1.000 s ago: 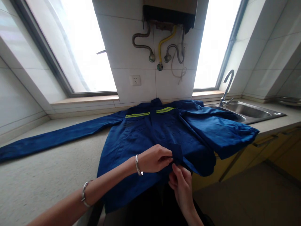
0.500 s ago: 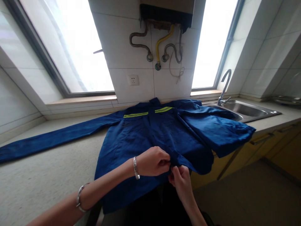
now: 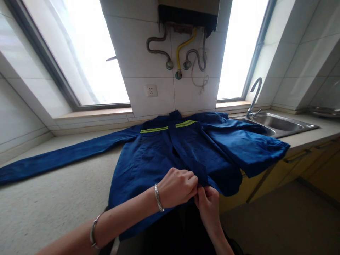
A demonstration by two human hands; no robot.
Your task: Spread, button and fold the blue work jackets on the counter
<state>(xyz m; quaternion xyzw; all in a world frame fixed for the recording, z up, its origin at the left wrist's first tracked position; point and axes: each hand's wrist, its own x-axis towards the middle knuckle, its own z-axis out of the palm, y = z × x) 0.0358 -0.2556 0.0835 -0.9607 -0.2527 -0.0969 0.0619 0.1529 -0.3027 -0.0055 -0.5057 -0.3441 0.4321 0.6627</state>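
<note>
A blue work jacket [image 3: 148,156] with yellow-green striped bands on its chest lies front up across the counter, its collar toward the wall. One sleeve stretches far left; the other lies folded at the right, reaching past the counter's front edge. At the lower front opening, my left hand [image 3: 179,187] is closed, pinching the jacket's edge. My right hand [image 3: 208,203] grips the same hem area right beside it, fingers curled. The two hands touch or nearly touch, and the fastening between their fingertips is hidden. Two silver bracelets circle my left arm.
A steel sink [image 3: 278,122] with a faucet [image 3: 255,99] stands at the right, partly under the jacket. Pipes [image 3: 179,53] hang below a heater on the tiled wall, near a socket [image 3: 151,90]. Yellow cabinets [image 3: 281,177] run beneath the counter [image 3: 66,187].
Both hands have shifted slightly right, still together on the jacket's lower edge. The front placket has lifted and shifted, opening a small dark gap midway up the front.
</note>
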